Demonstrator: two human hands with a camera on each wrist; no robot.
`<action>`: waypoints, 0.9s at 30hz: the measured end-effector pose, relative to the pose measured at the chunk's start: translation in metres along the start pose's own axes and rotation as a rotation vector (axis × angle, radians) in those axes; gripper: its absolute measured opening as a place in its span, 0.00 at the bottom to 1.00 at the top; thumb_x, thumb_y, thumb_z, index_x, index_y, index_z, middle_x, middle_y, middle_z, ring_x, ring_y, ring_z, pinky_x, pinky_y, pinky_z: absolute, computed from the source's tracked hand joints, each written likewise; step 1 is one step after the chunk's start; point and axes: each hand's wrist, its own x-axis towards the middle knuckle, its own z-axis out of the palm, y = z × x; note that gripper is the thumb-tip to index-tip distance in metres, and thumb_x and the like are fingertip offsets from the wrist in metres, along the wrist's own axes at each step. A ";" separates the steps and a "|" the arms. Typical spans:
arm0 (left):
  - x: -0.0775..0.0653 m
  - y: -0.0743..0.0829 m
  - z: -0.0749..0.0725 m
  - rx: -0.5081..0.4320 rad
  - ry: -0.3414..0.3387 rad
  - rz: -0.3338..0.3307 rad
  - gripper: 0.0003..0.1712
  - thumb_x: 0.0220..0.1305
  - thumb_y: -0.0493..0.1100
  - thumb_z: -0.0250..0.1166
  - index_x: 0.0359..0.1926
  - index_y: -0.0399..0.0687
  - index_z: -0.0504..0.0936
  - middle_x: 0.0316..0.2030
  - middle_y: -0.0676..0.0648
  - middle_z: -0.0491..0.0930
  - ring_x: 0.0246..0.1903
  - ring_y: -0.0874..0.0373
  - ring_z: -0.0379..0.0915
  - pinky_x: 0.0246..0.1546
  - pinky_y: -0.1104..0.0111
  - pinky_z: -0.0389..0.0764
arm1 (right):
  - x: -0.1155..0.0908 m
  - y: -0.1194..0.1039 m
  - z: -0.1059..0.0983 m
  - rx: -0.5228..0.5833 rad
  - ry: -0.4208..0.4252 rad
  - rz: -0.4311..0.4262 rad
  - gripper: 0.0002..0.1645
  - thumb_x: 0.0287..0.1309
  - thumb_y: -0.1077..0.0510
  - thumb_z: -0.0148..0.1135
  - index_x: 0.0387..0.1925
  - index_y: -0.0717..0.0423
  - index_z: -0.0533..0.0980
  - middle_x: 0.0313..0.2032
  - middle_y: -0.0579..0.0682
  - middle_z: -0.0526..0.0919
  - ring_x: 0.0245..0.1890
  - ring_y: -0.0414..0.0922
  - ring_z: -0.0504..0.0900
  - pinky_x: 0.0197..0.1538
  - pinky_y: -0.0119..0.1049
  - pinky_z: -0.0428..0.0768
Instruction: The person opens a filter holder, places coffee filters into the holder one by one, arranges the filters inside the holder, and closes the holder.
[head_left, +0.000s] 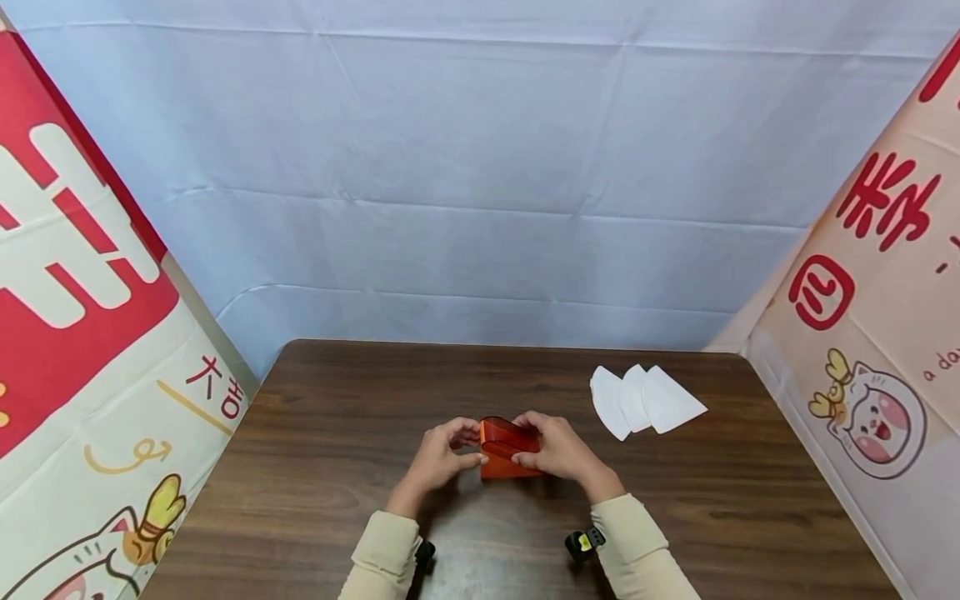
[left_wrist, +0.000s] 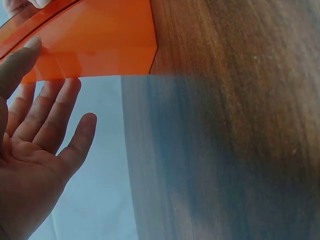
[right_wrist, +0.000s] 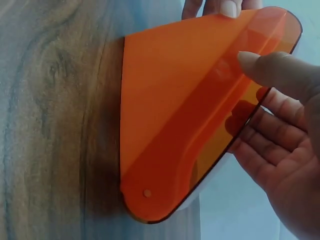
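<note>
An orange wedge-shaped box [head_left: 501,468] with a see-through orange lid [right_wrist: 212,117] stands on the wooden table between the two hands. A small round pivot shows at the lid's low corner in the right wrist view. My left hand [head_left: 437,460] holds one end, thumb on the near face and fingers behind. At the lid side, my right hand [head_left: 561,450] grips with its thumb on the near face and fingertips on the far side. The lid is down over the box's upper part. Whatever is inside cannot be made out.
Several white cone-shaped paper filters [head_left: 641,400] lie overlapping at the table's back right. The brown wooden table [head_left: 337,408] ends at a pale blue cloth backdrop [head_left: 465,250]. Printed cloths hang along the left and right sides.
</note>
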 end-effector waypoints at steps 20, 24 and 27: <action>-0.002 -0.001 -0.002 0.037 -0.005 -0.021 0.19 0.50 0.37 0.73 0.43 0.43 0.77 0.37 0.49 0.80 0.38 0.50 0.78 0.42 0.56 0.76 | -0.002 0.005 0.001 0.080 -0.004 -0.034 0.28 0.49 0.58 0.71 0.52 0.62 0.73 0.43 0.53 0.80 0.32 0.47 0.78 0.36 0.38 0.78; -0.002 -0.001 -0.003 0.046 -0.013 -0.036 0.19 0.49 0.37 0.73 0.43 0.43 0.77 0.37 0.50 0.80 0.39 0.49 0.78 0.43 0.56 0.76 | -0.006 0.007 -0.002 0.122 0.025 -0.017 0.29 0.49 0.58 0.71 0.53 0.63 0.73 0.43 0.54 0.80 0.29 0.48 0.75 0.32 0.39 0.77; -0.001 -0.001 -0.004 0.035 -0.026 -0.031 0.19 0.51 0.37 0.72 0.44 0.43 0.77 0.37 0.50 0.80 0.39 0.48 0.77 0.43 0.56 0.76 | -0.010 0.010 -0.004 0.164 0.065 0.018 0.30 0.48 0.59 0.71 0.53 0.64 0.73 0.46 0.55 0.79 0.37 0.48 0.77 0.39 0.42 0.78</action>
